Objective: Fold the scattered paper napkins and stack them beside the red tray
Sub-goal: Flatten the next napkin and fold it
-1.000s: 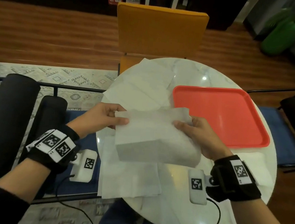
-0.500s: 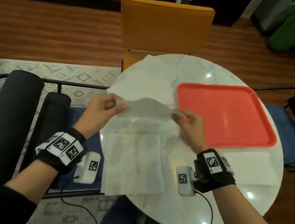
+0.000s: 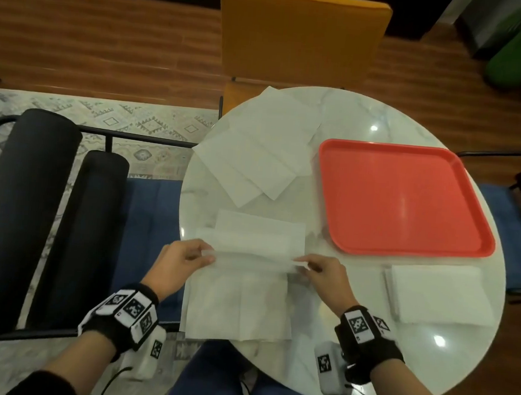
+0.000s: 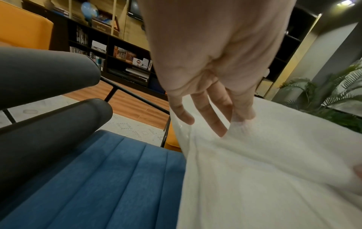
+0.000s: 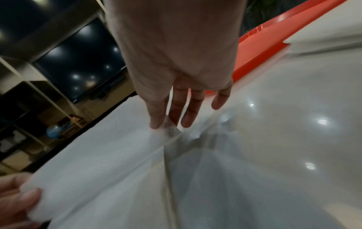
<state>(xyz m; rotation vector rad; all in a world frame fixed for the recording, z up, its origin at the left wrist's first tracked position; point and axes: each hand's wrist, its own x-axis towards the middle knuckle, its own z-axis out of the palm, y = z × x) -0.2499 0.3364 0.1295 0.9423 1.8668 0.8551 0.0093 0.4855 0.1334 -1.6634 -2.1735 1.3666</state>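
A white paper napkin [image 3: 257,239] lies doubled over near the front of the round marble table [image 3: 353,111]. My left hand [image 3: 198,254] pinches its near left corner, and my right hand [image 3: 305,264] pinches its near right corner. The left wrist view shows my fingers [image 4: 245,111] on the napkin [image 4: 274,155]; the right wrist view shows a fingertip [image 5: 156,122] nipping the napkin [image 5: 109,151]. Another flat napkin [image 3: 238,311] lies underneath. The red tray [image 3: 399,199] sits at the right, with a stack of folded napkins [image 3: 435,295] just in front of it.
Several unfolded napkins [image 3: 257,147] overlap at the table's back left. An orange chair [image 3: 300,35] stands behind the table. A blue seat with black bolsters [image 3: 33,210] is to the left. A strip of tabletop [image 3: 331,315] lies between my right hand and the stack.
The napkin, held up in the air a second ago, has come down onto the table with its far half laid flat. Both hands moved down and toward me, still holding its corners.
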